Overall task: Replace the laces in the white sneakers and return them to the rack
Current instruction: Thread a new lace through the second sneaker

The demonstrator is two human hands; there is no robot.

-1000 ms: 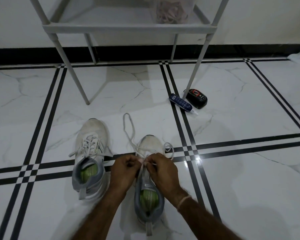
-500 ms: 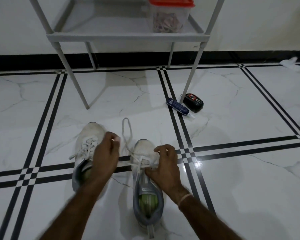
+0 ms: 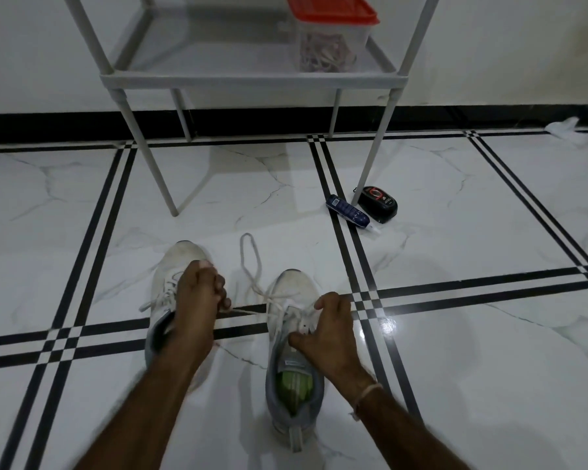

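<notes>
Head view: left hand [image 3: 201, 300] pinches the lace [image 3: 249, 312] taut, fingers bunched; right hand [image 3: 331, 332] grips the right sneaker [image 3: 294, 286] between thumb and curled fingers.

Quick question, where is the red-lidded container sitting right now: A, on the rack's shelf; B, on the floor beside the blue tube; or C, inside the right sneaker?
A: the red-lidded container stands on the rack's shelf, well above the floor where the blue tube lies.

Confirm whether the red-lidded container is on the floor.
No, the red-lidded container stands on the shelf of the rack, well above the floor.
</notes>
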